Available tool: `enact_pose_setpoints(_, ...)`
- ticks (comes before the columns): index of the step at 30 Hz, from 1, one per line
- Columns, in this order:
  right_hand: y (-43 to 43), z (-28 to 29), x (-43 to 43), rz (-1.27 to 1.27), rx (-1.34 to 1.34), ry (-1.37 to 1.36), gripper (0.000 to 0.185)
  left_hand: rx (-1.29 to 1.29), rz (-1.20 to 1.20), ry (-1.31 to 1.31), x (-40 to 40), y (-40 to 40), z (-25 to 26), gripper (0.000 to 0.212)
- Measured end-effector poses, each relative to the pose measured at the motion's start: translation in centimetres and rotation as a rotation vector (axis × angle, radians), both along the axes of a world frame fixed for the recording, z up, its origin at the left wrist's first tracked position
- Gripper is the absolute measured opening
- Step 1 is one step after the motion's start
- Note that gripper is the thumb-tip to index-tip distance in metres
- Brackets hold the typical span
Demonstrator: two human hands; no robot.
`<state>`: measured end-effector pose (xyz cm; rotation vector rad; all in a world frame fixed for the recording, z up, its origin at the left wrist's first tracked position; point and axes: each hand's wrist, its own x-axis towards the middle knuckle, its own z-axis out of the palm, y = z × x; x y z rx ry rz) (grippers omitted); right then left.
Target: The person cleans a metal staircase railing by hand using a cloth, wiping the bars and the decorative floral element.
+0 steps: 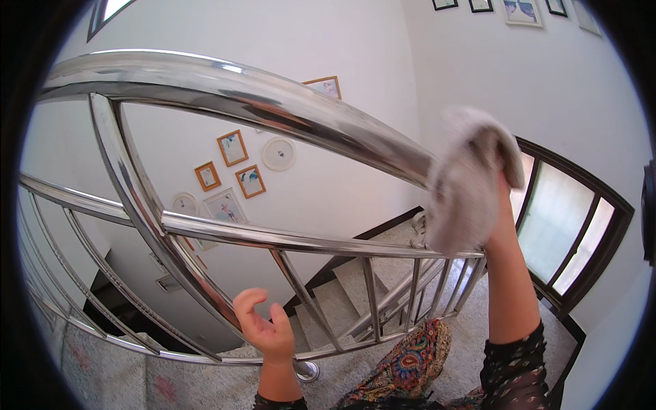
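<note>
A greyish cleaning cloth [461,200] is draped around the far right end of a shiny metal handrail [287,107]. My right hand [502,179] grips that cloth against the rail and is mostly covered by it; motion blurs the fabric. Lower down, my left hand [266,325] is raised with curled fingers apart, holding nothing. It appears in front of the railing's thick metal post [133,169] and the balusters; whether it touches them I cannot tell. The middle rail [287,238] runs below the handrail.
Stone stairs [333,302] descend beyond the balusters. Framed pictures [233,148] hang on the white stairwell wall. A dark-framed window [558,220] is at the right. Patterned fabric clothing [405,364] shows below me, over the speckled floor [118,379].
</note>
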<state>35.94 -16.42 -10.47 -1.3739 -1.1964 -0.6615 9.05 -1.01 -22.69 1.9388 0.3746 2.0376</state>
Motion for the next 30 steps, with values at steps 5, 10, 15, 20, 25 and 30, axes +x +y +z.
enact_pose_setpoints(5,8.1,9.6,-5.6,0.231,-0.009,-0.316,0.09,-0.207,-0.078,0.143,1.7,1.6,-0.6,0.044)
enact_pose_setpoints(10,12.7,14.6,-12.3,0.132,-0.048,-0.538,0.058,-0.199,-0.074,0.274,2.4,3.2,0.1,0.032)
enact_pose_setpoints(15,13.0,15.9,-13.4,-0.095,-0.248,-0.656,0.028,-0.377,-0.141,0.193,5.8,2.9,0.4,0.011)
enact_pose_setpoints(20,12.2,12.5,-9.2,-0.067,-0.199,-0.61,0.03,-0.436,-0.158,0.095,6.0,3.4,-0.1,0.009)
enact_pose_setpoints(25,11.1,6.1,-1.2,-0.084,-0.097,-0.454,0.038,-0.399,-0.104,0.054,6.1,3.4,0.1,0.004)
enact_pose_setpoints(30,7.5,2.1,5.6,-0.118,-0.224,-0.324,0.073,-0.413,-0.12,0.057,6.5,3.6,0.5,0.002)
